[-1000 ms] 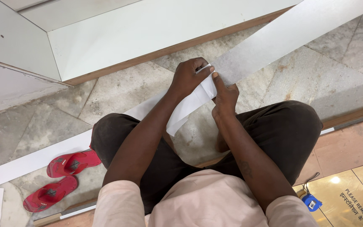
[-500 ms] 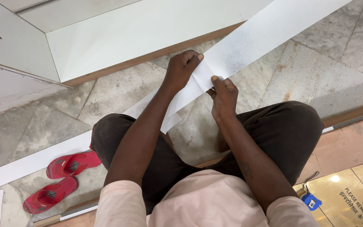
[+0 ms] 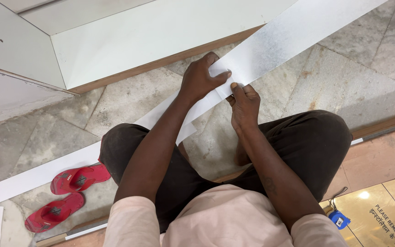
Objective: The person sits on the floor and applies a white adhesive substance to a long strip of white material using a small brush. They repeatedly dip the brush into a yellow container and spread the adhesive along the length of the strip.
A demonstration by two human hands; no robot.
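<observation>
A long white strip of laminate sheet (image 3: 289, 43) runs diagonally across the stone floor, from the upper right down to the lower left. My left hand (image 3: 200, 78) presses flat on the strip near its middle, fingers curled over its far edge. My right hand (image 3: 244, 104) pinches a thin white film layer (image 3: 206, 107) at the strip's near edge, just beside the left hand. The peeled film hangs down toward my knees. I squat over the strip in dark trousers.
A large white board with a wooden edge (image 3: 161, 61) lies just beyond the strip. A pair of red sandals (image 3: 65, 194) sits at the lower left. A small blue tape measure (image 3: 339, 218) rests beside a glossy golden panel (image 3: 385, 215) at the lower right.
Both hands have slid along the strip toward the upper right. More of the thin film is lifted off the strip than a second ago.
</observation>
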